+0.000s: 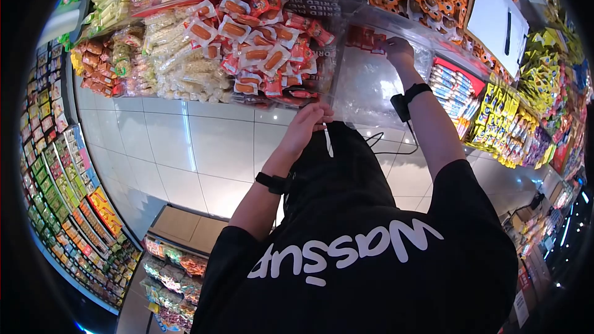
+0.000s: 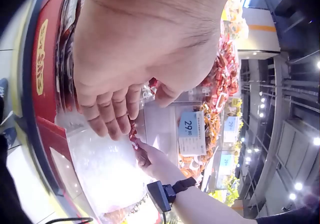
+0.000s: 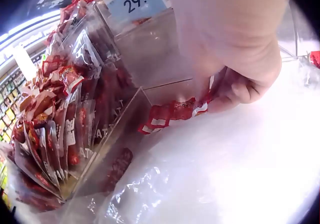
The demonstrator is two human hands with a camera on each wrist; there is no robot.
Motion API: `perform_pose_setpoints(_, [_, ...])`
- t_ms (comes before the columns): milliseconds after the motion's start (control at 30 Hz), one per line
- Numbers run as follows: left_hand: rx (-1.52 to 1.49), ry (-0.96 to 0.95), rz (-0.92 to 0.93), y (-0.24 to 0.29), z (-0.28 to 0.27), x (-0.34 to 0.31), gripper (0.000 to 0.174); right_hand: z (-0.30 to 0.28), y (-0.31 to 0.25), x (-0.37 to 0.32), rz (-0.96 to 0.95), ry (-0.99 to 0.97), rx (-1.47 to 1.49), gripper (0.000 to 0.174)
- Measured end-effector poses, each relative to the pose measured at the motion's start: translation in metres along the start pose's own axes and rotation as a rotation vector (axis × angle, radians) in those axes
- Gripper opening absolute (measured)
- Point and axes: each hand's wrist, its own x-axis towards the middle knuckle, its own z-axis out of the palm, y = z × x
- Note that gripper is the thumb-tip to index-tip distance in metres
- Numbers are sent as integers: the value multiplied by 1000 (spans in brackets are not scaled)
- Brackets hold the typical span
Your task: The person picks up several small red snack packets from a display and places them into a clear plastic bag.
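My right hand reaches into the far left corner of a bin lined with clear plastic. In the right wrist view its curled fingers pinch one end of a short row of small red snack packets, which lies along the bin's back wall. My left hand is at the front of the display, by the clear divider between this bin and its neighbour. Its fingers are nearly straight and close together in the left wrist view, with nothing held in them.
Left of the divider, a bin is heaped with sausage packs and upright red packs. A price sign stands behind the plastic-lined bin. Blue-and-white packs fill the space to the right. A cable hangs from the right wrist camera.
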Motion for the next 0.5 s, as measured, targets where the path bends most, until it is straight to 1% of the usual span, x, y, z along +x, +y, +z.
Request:
perform_pose_setpoints(100, [1,-1,0,1,-2,0,30,3,-2,-8,-58,144,-103,49])
perform_pose_setpoints(200, [1,0,-1,1,-3,0,29,7,-5,-18,-129,223,-117,51])
perform_pose_setpoints(300, [-5,-2,-2,-1,-5,1,29,12,-3,-33,-338,280,-188,46])
perform_pose_setpoints(400, [0,-3,-11,-3,-5,2,29,17,-1,-37,-389,253,-195,32])
perform_pose_setpoints(500, [12,-6,-17,-3,-4,4,28,26,1,-27,-414,286,-217,31])
